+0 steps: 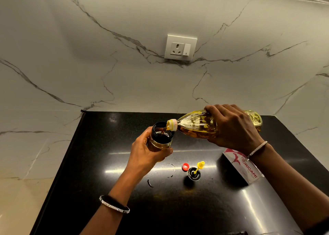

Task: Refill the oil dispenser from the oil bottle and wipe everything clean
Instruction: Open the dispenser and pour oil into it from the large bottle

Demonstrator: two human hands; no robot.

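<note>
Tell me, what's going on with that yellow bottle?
A person is refilling an oil dispenser. Their right hand tips the oil bottle sideways, and oil runs from its mouth into the open dispenser, which the left hand holds. On the black counter lie a red cap, the black lid with its yellow spout, and a white packet.

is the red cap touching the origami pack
Apart. The head view shows a wide strip of bare counter between the red cap and the origami pack.
</note>
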